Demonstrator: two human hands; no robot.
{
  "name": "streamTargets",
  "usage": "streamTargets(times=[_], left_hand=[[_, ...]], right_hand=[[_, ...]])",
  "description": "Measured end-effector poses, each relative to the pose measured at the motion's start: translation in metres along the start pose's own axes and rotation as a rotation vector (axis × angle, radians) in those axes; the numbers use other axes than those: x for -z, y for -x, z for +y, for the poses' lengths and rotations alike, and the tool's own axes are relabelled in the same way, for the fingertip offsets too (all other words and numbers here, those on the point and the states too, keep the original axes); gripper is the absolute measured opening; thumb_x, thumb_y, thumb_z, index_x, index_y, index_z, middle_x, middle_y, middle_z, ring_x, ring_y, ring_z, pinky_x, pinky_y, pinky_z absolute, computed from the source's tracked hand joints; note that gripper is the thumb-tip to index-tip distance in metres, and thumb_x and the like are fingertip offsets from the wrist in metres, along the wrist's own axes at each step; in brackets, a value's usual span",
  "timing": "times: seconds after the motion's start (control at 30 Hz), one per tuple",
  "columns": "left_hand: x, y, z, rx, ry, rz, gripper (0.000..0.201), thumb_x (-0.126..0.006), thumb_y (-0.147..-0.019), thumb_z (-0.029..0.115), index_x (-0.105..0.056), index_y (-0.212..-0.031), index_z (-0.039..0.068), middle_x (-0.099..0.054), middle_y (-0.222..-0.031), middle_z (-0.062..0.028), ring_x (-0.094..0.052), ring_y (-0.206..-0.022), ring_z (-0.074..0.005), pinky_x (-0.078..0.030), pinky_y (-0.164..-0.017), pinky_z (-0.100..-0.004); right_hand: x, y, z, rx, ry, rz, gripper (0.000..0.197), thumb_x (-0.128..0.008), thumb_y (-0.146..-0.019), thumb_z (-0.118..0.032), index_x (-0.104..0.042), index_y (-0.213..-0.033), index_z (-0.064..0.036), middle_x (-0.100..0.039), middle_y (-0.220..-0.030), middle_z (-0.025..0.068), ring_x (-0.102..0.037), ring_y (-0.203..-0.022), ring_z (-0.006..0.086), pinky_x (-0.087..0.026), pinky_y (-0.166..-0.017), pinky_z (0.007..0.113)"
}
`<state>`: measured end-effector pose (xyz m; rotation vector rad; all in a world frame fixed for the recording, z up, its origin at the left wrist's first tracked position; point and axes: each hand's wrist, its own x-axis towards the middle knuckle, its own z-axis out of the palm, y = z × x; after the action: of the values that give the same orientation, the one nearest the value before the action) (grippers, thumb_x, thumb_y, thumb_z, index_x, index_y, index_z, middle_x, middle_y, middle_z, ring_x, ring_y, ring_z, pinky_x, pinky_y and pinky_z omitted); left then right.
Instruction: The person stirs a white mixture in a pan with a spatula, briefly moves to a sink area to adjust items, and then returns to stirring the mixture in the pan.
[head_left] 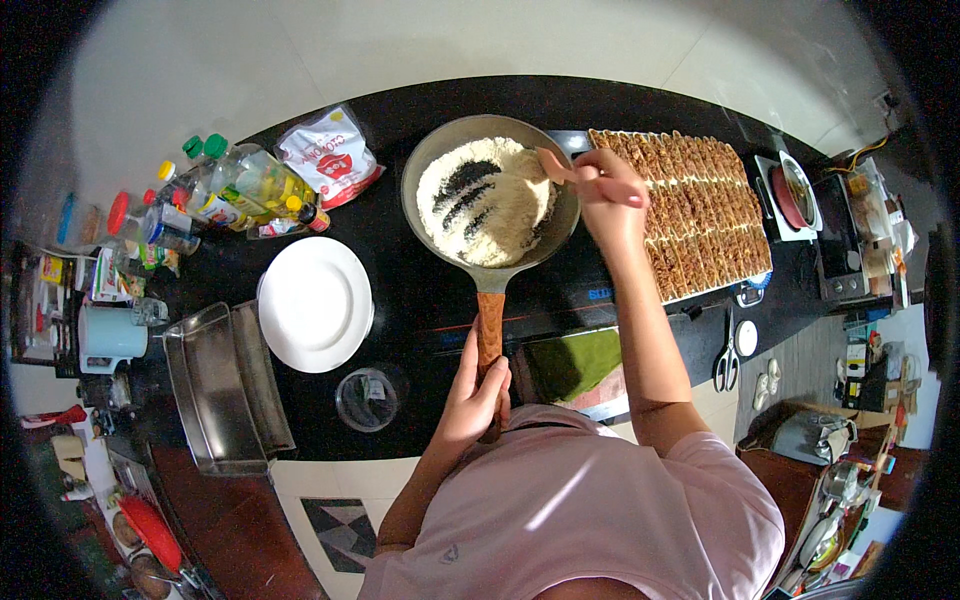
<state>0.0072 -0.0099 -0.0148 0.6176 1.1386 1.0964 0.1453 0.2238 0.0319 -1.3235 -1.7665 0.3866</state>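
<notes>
A round grey frying pan [470, 128] with a brown wooden handle [490, 325] sits over the glossy black bench [220, 270], holding pale powder [525, 180] and black granules [466, 181]. The left hand [480, 404] has its grip wrapped around the handle; the right hand [612, 196] pinches a reddish-brown spatula [553, 166] at the powder's edge.

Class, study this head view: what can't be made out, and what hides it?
Head view, hidden or unclear:
The utensil's handle: hidden by the right hand.
The wooden pan handle: partly covered by the left hand.
The black surface beneath the pan: hidden by the pan.
Bottle labels: fine print too small.
</notes>
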Motion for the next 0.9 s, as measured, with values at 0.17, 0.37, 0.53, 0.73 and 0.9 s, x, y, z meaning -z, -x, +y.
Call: streamTargets(times=[0.17, 0.37, 0.53, 0.73, 0.9], left_hand=[[0.001, 0.0, 0.0, -0.033, -0.03, 0.0, 0.06, -0.044, -0.096, 0.01, -0.014, -0.148, 0.018, -0.047, -0.075, -0.0009, -0.045, -0.063, -0.0078, -0.039, -0.056, -0.0212], [0.001, -0.004, -0.01, -0.107, -0.04, 0.011, 0.06, -0.045, -0.095, 0.006, -0.016, -0.147, 0.014, -0.046, -0.077, -0.0015, -0.045, -0.068, -0.0089, -0.039, -0.06, -0.0213], [0.005, -0.005, -0.014, -0.116, -0.036, -0.007, 0.064, -0.047, -0.095, 0.008, -0.01, -0.148, 0.013, -0.046, -0.078, -0.0012, -0.044, -0.062, -0.007, -0.04, -0.054, -0.0202], [0.001, 0.001, 0.0, -0.016, -0.007, -0.004, 0.065, -0.045, -0.096, 0.008, -0.009, -0.148, 0.017, -0.046, -0.077, -0.0017, -0.042, -0.053, -0.0069, -0.039, -0.046, -0.021], [0.0, 0.001, 0.003, 0.004, 0.023, -0.008, 0.064, -0.044, -0.096, 0.008, -0.008, -0.148, 0.018, -0.045, -0.075, -0.0017, -0.041, -0.051, -0.0071, -0.039, -0.044, -0.0215]], right_hand=[[-0.048, 0.007, -0.016, 0.322, 0.047, -0.008, 0.01, -0.06, -0.077, -0.011, -0.061, -0.086, -0.0051, -0.062, -0.079, 0.015, -0.061, -0.07, 0.0351, -0.051, -0.061, 0.042], [-0.07, 0.021, -0.03, 0.4, -0.137, -0.261, 0.011, -0.061, -0.073, -0.003, -0.063, -0.084, -0.0031, -0.061, -0.078, 0.0127, -0.062, -0.07, 0.0325, -0.05, -0.063, 0.038], [-0.046, 0.034, -0.034, 0.499, -0.281, -0.547, 0.012, -0.06, -0.072, 0.0, -0.062, -0.084, -0.0002, -0.064, -0.081, 0.0138, -0.064, -0.075, 0.031, -0.051, -0.068, 0.035], [0.01, 0.02, -0.024, 0.446, -0.333, -0.785, 0.014, -0.058, -0.073, 0.001, -0.064, -0.086, 0.0034, -0.065, -0.081, 0.0135, -0.066, -0.076, 0.0245, -0.051, -0.068, 0.031], [0.023, 0.007, -0.014, -0.212, -0.768, -0.592, 0.024, -0.048, -0.083, -0.011, -0.063, -0.095, 0.0038, -0.067, -0.084, 0.0128, -0.067, -0.069, 0.0198, -0.055, -0.064, 0.029]])
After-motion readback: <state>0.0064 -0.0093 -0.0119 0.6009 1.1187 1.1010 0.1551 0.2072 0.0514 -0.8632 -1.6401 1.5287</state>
